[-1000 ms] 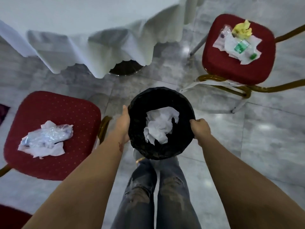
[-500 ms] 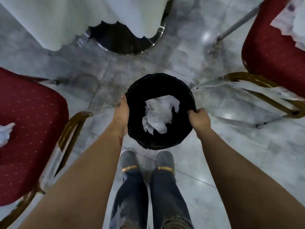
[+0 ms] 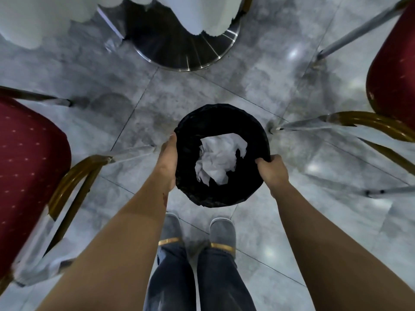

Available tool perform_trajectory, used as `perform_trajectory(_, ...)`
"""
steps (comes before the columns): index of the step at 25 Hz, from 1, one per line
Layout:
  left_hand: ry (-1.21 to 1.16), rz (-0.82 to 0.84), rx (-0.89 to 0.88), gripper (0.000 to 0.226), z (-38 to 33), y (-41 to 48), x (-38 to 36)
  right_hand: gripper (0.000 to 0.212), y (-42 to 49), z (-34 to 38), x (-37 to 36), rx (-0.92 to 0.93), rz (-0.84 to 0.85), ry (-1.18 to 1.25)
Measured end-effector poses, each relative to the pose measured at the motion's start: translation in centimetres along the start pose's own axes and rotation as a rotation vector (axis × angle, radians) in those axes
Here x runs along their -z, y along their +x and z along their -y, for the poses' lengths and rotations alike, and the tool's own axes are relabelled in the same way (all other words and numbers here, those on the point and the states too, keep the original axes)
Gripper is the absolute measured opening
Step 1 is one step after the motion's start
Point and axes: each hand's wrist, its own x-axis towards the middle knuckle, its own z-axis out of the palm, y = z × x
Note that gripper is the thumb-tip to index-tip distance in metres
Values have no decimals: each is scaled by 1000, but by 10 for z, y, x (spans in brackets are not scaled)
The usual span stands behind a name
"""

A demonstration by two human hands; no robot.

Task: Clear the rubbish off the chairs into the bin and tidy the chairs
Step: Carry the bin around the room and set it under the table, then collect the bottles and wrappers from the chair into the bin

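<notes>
Both hands hold a round black bin [image 3: 190, 131] low over the grey floor, right in front of my feet. My left hand [image 3: 168, 160] presses flat against its left wall and my right hand [image 3: 270, 170] grips its right rim. Crumpled white paper [image 3: 219, 159] lies inside the bin. A red padded chair [image 3: 29, 167] with a gold frame stands at the left. A second red chair [image 3: 395, 84] shows at the right edge. No rubbish on either seat is in view.
A round table's shiny metal base [image 3: 186, 50] stands straight ahead under a hanging white tablecloth [image 3: 45, 16]. Chair legs [image 3: 314, 126] reach toward the bin from the right and chair legs [image 3: 132, 152] from the left. My shoes [image 3: 197, 232] are just behind the bin.
My view has tilted down and moved in, so both seats' rubbish has left the frame. The bin has sunk lower toward the floor, still held in both hands.
</notes>
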Motion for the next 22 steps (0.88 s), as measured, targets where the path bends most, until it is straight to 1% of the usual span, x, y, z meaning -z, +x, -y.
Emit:
perform_trajectory(2, -16, 47, 7, 57, 1, -3, 0, 49, -4, 4, -1, 9, 41, -29)
perform_trajectory(4, -8, 55, 5, 54, 1, -6, 0, 58, -14, 8, 0, 6, 62, -45)
perform_trajectory(6, 77, 31, -36, 61, -6, -23, 7, 60, -34, 14, 1, 36, 24, -89)
perform_trajectory(8, 173, -10, -85, 74, -6, -43, 21, 63, -61, 17, 3, 113, -17, -168)
perform_trajectory(9, 233, -35, -101, 76, -7, -59, 29, 66, -78, 21, 4, 148, -24, -207)
perform_trajectory(10, 316, -59, -135, 74, -11, -80, 39, 66, -97, 29, 4, 181, -25, -251)
perform_trajectory(13, 580, -144, -280, 69, -18, -137, 73, 55, -158, 58, -2, 311, -26, -392)
perform_trajectory(15, 656, -211, -377, 67, -24, -171, 104, 55, -202, 82, -13, 467, -17, -521)
perform_trajectory(17, 676, -281, -437, 68, -28, -201, 136, 57, -243, 108, -29, 622, 16, -650)
perform_trajectory(19, 677, -414, -484, 69, -27, -225, 167, 61, -280, 134, -52, 761, 52, -772)
perform_trajectory(22, 663, -663, -464, 70, -22, -242, 216, 68, -321, 167, -94, 972, 87, -888)
